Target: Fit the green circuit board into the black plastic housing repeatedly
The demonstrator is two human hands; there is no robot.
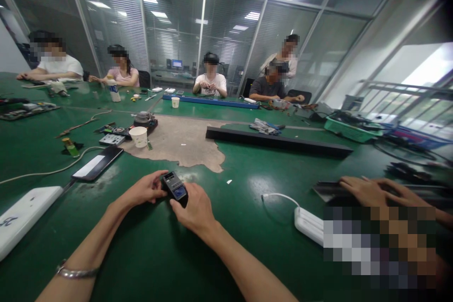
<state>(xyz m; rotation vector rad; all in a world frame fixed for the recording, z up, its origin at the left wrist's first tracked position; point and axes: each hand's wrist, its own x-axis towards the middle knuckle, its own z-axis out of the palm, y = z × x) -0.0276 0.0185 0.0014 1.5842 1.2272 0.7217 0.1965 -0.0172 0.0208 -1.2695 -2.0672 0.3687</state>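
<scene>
1. The small dark device is at the near middle of the scene, held up just above or against the green worktop; which of the two, I cannot tell. It is tilted, with a blue patch on its near end.
2. The left hand grips the device's left side, its fingers at the far left edge.
3. The right hand grasps the same device from the right, with the thumb at its near end.
4. To the left lie a dark phone with a white label and, nearer, a white power bank marked with handwriting.
5. Beyond the hands a ragged brown sheet covers part of the worktop; a paper cup stands by its left side.
6. A long black bar stretches rightward from the sheet, with gray gloves just beyond it.
7. At the near right, a co-worker's hands rest over a dark strip, beside a white charger with a short cable.
8. On the far right sits a green basket of dark items.
9. Across the far side, several people sit around the worktop and one person stands behind.
</scene>
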